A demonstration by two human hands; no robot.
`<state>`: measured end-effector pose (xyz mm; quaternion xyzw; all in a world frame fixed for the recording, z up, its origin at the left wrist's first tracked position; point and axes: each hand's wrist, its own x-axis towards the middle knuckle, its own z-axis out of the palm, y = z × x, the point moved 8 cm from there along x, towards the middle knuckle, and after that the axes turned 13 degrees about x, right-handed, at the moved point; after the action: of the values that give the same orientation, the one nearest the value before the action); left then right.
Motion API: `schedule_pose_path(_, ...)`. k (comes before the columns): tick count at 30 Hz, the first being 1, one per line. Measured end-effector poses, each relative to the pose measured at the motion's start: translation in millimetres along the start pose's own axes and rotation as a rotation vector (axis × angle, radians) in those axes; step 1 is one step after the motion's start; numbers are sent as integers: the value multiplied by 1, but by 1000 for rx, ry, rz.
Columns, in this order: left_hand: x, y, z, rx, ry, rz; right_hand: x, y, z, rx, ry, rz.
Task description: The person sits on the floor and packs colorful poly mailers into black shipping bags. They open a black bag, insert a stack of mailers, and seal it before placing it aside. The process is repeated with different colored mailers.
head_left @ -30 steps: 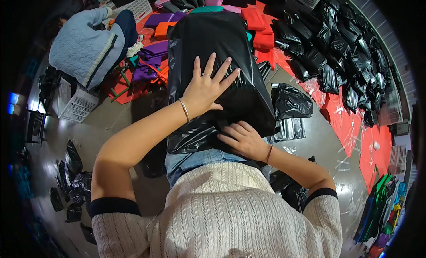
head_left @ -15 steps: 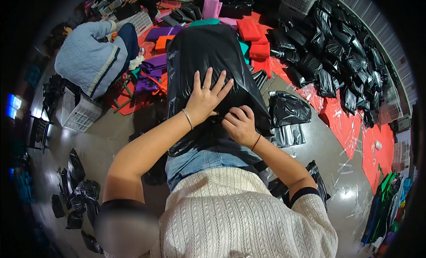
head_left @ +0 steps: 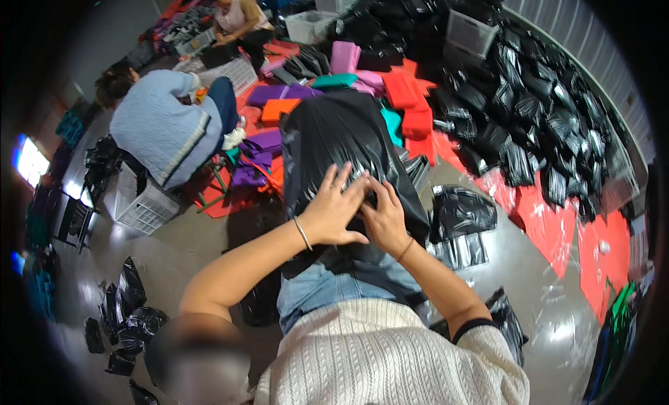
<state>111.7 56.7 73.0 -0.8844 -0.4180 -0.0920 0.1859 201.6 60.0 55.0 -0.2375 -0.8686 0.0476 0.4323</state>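
A large black plastic bag [head_left: 334,137], full and smooth on top, lies across my lap with creases running down toward my hands. My left hand [head_left: 333,213] rests on its near part, fingers stretched out and thumb apart. Right beside it, my right hand [head_left: 383,220] touches the same plastic with its fingers slightly bent and pointing away from me. The fingertips of both hands nearly meet. What is inside the bag is hidden.
Stacks of folded red pieces [head_left: 417,119] and purple pieces [head_left: 268,95] lie beyond the bag. A big heap of black packages [head_left: 529,98] fills the far right. At left, a person in a blue sweater [head_left: 164,123] sits by a white crate [head_left: 146,199]. Black packets [head_left: 132,321] lie near left.
My right hand has moved up from the bag's near edge and its curled fingers have straightened beside my left hand. The left fingers are closer together. The whole view has shifted, showing another person farther off.
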Motion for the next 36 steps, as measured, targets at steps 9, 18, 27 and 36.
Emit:
schedule_pose_path(9,-1,-3,2,79,62,-65,25,-28,-16,-156,-230,112)
schedule_pose_path(18,-2,-4,-2,-8,-4,-87,-88,-4,-149,256,518,582)
schedule_pose_path(27,-2,-5,-3,-4,4,-75,-171,27,-76,662,114,1250)
schedule_pose_path(36,-5,-7,-5,-8,7,-82,-137,99,-51,1470,584,1322)
